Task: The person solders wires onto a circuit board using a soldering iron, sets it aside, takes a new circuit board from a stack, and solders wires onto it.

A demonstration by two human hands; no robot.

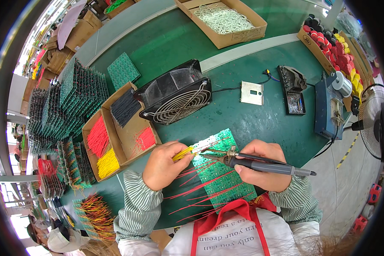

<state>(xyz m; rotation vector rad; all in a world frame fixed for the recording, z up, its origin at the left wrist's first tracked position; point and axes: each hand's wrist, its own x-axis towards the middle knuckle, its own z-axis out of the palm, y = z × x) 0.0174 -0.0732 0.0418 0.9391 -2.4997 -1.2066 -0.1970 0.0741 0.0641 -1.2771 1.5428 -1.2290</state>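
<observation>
A green circuit board panel (219, 181) lies on the bench in front of me, with several red wires (194, 190) sticking out over its left side. My left hand (164, 164) pinches a bundle of short yellow wires (183, 153) at the panel's upper left edge. In my right hand (264, 164) is a soldering iron (260, 165) with a dark grey handle and a thin tube clamped along it. Its tip points left, close to the ends of the yellow wires; whether they touch I cannot tell.
Left of the panel stands a divided cardboard box (128, 160) of red, yellow and black wires. Behind it sits a black fan (179, 94). Stacked circuit boards (79, 94) fill the left. A blue soldering station (328, 111) with a solder spool (342, 84) stands right, near a tip stand (293, 89).
</observation>
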